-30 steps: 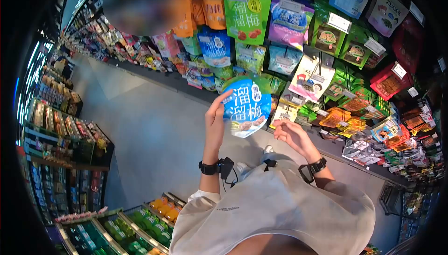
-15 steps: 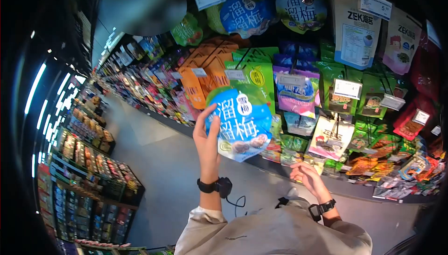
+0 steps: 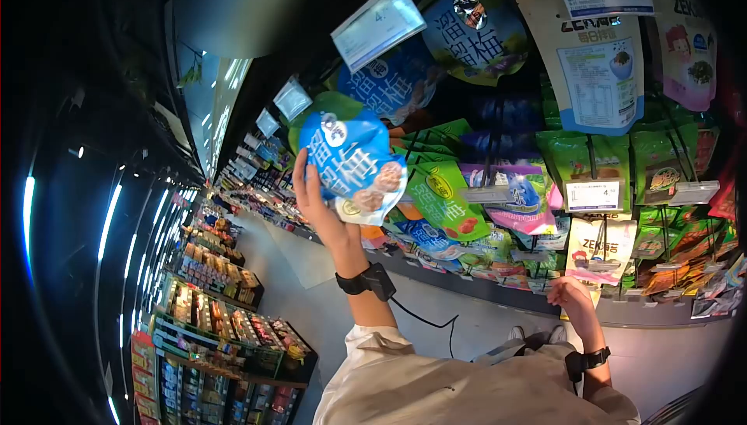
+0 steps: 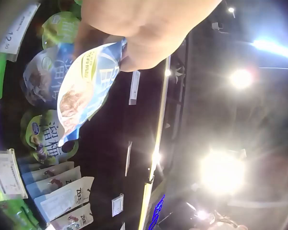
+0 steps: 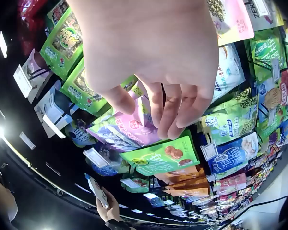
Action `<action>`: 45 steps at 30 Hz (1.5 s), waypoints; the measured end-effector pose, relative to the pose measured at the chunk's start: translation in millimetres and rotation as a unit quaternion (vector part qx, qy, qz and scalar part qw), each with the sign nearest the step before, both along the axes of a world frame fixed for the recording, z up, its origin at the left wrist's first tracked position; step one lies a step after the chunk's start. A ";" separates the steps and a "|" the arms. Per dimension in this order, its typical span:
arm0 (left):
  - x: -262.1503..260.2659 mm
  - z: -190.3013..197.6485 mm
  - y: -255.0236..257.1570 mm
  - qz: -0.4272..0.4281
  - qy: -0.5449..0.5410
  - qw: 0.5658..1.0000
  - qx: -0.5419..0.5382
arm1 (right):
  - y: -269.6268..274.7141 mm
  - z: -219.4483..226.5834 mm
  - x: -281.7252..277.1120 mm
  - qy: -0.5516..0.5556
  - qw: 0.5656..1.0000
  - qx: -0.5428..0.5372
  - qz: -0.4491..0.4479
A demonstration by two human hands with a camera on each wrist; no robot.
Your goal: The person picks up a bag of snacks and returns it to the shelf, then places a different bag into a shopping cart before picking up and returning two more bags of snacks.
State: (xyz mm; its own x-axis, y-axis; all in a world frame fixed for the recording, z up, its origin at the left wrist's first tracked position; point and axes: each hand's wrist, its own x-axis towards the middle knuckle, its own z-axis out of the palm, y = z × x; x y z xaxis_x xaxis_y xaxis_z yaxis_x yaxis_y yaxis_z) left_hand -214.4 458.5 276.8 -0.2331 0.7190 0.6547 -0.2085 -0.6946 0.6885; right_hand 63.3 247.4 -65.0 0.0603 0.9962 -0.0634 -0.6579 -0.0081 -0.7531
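My left hand (image 3: 320, 211) holds up a blue, green and white snack bag (image 3: 350, 162) by its lower left edge, with the fingers behind it. The bag is tilted, in front of the upper hanging row. The left wrist view shows it from the side, its bottom (image 4: 74, 103) pointing away from the palm. My right hand (image 3: 574, 300) hangs low near the shelf with loosely curled fingers (image 5: 172, 108) and nothing in them. Nearest it in the head view is a white ZEK bag (image 3: 599, 246).
Similar blue bags (image 3: 393, 87) hang behind price tags (image 3: 379, 26) in the upper row. Green bags (image 3: 440, 199) and a purple bag (image 3: 521, 195) hang lower. An aisle floor (image 3: 420, 293) runs between this rack and another shelf unit (image 3: 226, 332) at left.
My left hand has risen with the blue bag toward the upper row, and the bag has tilted. The head view has tipped upward. My right hand stays low and empty.
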 end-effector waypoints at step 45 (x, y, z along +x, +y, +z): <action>1.0 13.0 33.8 -0.003 0.008 0.999 0.034 | 13.6 9.9 -15.0 0.011 1.000 0.008 -0.016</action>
